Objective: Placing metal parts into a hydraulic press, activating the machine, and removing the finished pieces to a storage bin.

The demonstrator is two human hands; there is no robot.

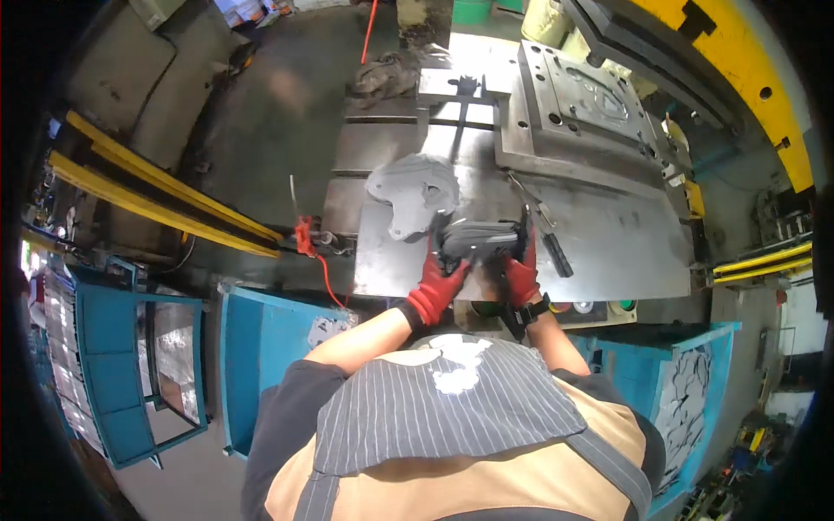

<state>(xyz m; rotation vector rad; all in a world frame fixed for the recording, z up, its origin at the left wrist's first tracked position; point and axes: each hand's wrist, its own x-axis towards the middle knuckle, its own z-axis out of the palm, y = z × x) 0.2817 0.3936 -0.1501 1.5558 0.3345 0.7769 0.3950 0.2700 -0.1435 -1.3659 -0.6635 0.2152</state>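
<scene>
A small stack of dark grey flat metal plates [479, 236] is held above the near edge of a steel table [625, 226]. My left hand [437, 276], in a red glove with dark fingers, grips the left end of this stack. At its right end, my right hand [521, 267] is closed round it in a matching glove. Just beyond my left hand, a pile of curved light grey metal plates [410, 198] lies on the table. A long tool with a black handle [558, 254] rests to the right of my right hand.
A heavy steel die [573, 100] stands at the back right, under a yellow-edged press part [738, 61]. Yellow bars [165, 195] run along the left. Blue bins [269, 347] flank me; the right bin [717, 373] holds metal plates. A red cord [330, 282] hangs left of the table.
</scene>
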